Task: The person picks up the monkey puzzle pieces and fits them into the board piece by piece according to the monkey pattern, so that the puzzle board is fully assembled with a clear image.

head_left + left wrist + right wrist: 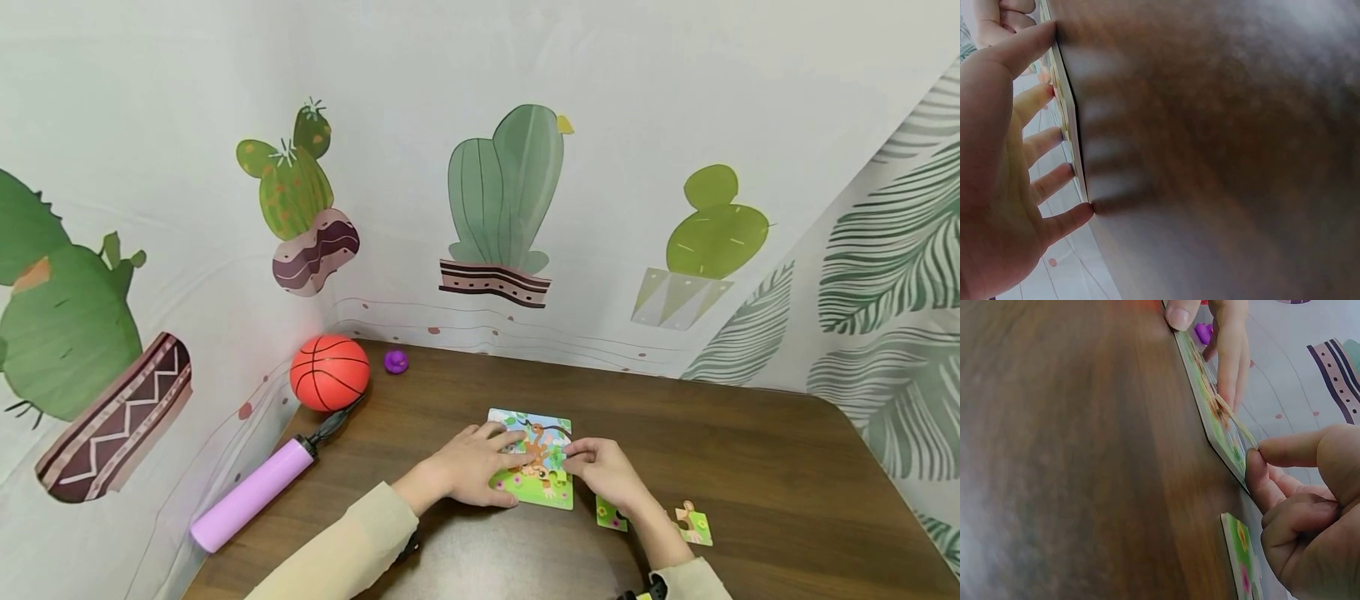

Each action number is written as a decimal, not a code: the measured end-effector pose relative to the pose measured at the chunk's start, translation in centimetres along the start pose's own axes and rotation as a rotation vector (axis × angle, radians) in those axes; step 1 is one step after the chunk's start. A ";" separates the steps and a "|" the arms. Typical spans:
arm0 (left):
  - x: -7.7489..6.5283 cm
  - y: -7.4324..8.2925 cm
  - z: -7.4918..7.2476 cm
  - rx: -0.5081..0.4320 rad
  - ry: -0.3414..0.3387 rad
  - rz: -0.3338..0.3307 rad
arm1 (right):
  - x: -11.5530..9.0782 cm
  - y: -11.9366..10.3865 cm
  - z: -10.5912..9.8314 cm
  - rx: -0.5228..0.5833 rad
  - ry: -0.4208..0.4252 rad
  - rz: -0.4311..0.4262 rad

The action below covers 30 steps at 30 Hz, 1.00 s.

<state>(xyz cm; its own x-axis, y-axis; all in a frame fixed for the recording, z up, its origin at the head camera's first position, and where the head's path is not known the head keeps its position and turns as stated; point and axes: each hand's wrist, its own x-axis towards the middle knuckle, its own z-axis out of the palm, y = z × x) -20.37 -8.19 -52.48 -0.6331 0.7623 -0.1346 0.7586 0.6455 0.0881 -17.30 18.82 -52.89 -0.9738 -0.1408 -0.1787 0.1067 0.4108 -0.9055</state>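
A square jigsaw puzzle (534,497) with a monkey picture lies flat on the table. My left hand (480,465) is spread over its left part; in the left wrist view the fingertips (1054,177) touch the puzzle along its edge. At the puzzle's right side, my right hand (606,477) pinches a thin puzzle piece (1239,423) between thumb and index finger. That piece is tilted, with its far end low over the puzzle. One loose green piece (611,517) lies near the right wrist, and more loose pieces (699,527) lie farther right, partly behind the forearm.
On the brown wooden table (765,450), a red ball (330,372) and a small purple toy duck (396,362) stand at the back left. A lilac hand pump (255,493) lies along the left edge. A cactus-print curtain (600,167) hangs behind.
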 end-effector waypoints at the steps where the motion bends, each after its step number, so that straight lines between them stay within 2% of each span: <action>1: 0.0 0.0 0.0 0.002 0.001 0.001 | 0.0 0.0 0.1 -0.002 0.001 -0.001; 9: -0.1 0.1 -0.2 0.002 0.002 0.003 | 0.1 0.1 0.4 -0.028 0.067 0.029; 19: 0.0 -0.1 0.3 -0.007 0.002 -0.005 | 0.2 -0.2 0.9 -0.061 0.134 0.046; 30: 0.1 0.1 0.0 0.001 0.000 -0.001 | 0.5 -0.5 1.2 -0.115 0.167 0.061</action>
<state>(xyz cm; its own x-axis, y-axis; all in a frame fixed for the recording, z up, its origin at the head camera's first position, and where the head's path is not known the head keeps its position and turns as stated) -20.34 -8.08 -52.50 -0.6339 0.7616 -0.1345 0.7581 0.6463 0.0872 -17.63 17.51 -53.02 -0.9870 0.0342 -0.1568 0.1518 0.5151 -0.8436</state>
